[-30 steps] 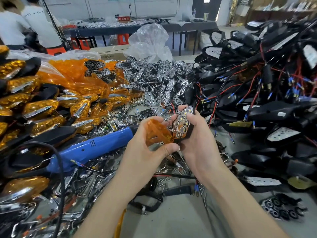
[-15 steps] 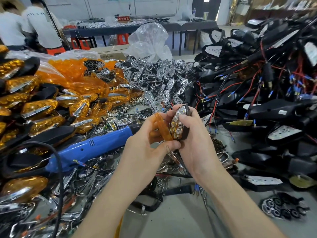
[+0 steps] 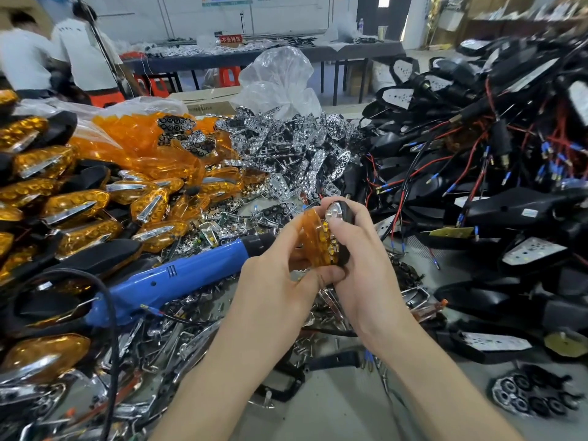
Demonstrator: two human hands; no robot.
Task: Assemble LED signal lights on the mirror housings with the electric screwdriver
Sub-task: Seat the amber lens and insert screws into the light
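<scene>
left hand [image 3: 280, 281] pinches amber lens [image 3: 313, 241] | right hand [image 3: 366, 268] grips housing [image 3: 346, 214], lens pressed against it | both just right of screwdriver [image 3: 178, 278] tip | beyond screwdriver: clear bag [image 3: 152, 106] holding loose lenses [image 3: 133, 135] | reflectors [image 3: 286, 144] heaped right of bag

left hand [image 3: 280, 281] grips amber lens [image 3: 313, 238] | right hand [image 3: 366, 268] grips housing [image 3: 345, 232]

Upper frame: white panelled back wall [image 3: 286, 12]; dark doorway [image 3: 369, 17] right of centre, a bright pane at its top. Long dark-topped table on black legs [image 3: 350, 52] spans the upper middle, cluttered; small red sign with white characters [image 3: 231, 39] on it, red plastic stools [image 3: 230, 74] beneath. Person in white shirt [image 3: 24, 58] far upper left; second person in white top [image 3: 84, 55] beside, both blurred. Grey counter [image 3: 334, 415] at bottom centre.
</scene>
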